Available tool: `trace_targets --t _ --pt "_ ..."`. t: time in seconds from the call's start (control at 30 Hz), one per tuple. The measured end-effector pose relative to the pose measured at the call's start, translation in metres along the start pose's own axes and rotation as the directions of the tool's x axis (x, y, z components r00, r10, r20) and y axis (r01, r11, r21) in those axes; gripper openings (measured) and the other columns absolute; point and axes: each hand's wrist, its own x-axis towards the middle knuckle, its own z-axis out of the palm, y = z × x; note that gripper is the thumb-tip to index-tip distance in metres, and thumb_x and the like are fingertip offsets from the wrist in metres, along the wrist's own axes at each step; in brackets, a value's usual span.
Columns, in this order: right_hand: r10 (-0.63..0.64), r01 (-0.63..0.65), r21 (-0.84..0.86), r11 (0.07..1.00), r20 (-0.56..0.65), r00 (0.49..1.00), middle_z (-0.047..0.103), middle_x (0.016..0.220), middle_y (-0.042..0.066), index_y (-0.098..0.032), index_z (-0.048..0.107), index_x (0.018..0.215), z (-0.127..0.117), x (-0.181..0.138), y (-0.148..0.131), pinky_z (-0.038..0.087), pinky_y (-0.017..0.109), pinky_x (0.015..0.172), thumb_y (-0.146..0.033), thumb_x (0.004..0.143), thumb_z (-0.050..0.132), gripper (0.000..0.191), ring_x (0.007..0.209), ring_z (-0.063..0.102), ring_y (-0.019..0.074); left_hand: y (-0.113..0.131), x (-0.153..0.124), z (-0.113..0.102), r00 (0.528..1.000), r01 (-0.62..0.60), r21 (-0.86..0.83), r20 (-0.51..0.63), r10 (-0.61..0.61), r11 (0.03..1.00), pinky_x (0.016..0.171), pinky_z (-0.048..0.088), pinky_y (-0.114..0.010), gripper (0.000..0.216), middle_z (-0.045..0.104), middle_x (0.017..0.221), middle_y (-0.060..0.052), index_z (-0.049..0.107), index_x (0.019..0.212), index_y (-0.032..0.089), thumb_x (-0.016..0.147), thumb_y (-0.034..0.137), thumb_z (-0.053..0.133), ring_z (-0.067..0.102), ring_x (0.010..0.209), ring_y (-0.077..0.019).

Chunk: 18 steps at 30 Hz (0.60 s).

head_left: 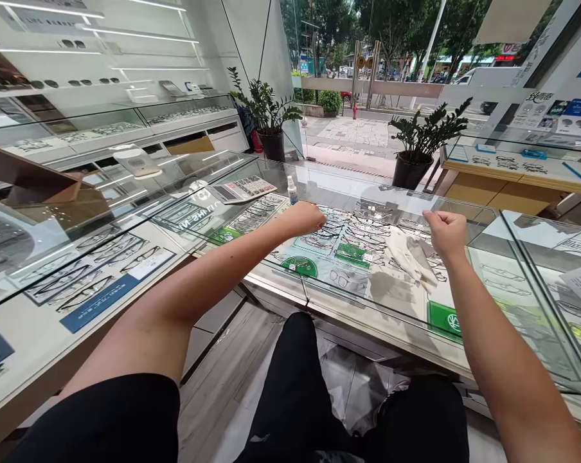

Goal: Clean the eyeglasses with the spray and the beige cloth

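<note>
My left hand (306,219) is curled into a fist over the glass counter (406,302), just in front of a small white spray bottle (291,191). My right hand (447,233) makes another fist at the right side of the counter. Nothing shows in either hand. A crumpled pale cloth (410,256) lies on the glass between the hands, nearer the right one. Beneath the glass are rows of eyeglasses (365,233) with green cards (353,253) among them.
Left of the spray bottle lies a calculator (245,189). A side counter (11,270) with more glasses runs along my left. Beyond the counter stand two potted plants (271,122) and a glass door. My knees (295,379) are below the counter's front edge.
</note>
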Motion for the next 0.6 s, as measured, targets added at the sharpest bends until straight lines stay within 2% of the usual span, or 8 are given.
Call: trace_targets --t 0.43,0.6 --pt "-0.015 0.016 0.040 0.999 -0.036 0.999 0.018 0.058 -0.006 -0.029 0.023 0.053 0.001 -0.002 -0.008 0.014 0.036 0.060 -0.043 0.082 0.069 0.056 0.059 0.016 0.0099 -0.013 0.013 -0.005 1.000 0.007 -0.011 -0.015 -0.007 1.000 0.082 0.049 -0.036 0.035 0.086 0.105 -0.017 0.088 0.121 0.021 0.104 0.025 0.058 0.077 0.092 -0.0307" --pt "-0.002 0.003 0.040 0.999 -0.020 1.000 0.018 0.057 -0.006 -0.029 0.022 0.053 0.001 -0.002 -0.011 0.016 0.035 0.060 -0.043 0.082 0.069 0.057 0.059 0.016 0.0101 -0.013 0.029 -0.005 0.996 0.061 -0.029 0.065 -0.059 0.998 0.089 0.052 -0.034 0.031 0.086 0.113 -0.014 0.087 0.125 0.026 0.102 0.030 0.067 0.078 0.103 -0.0304"
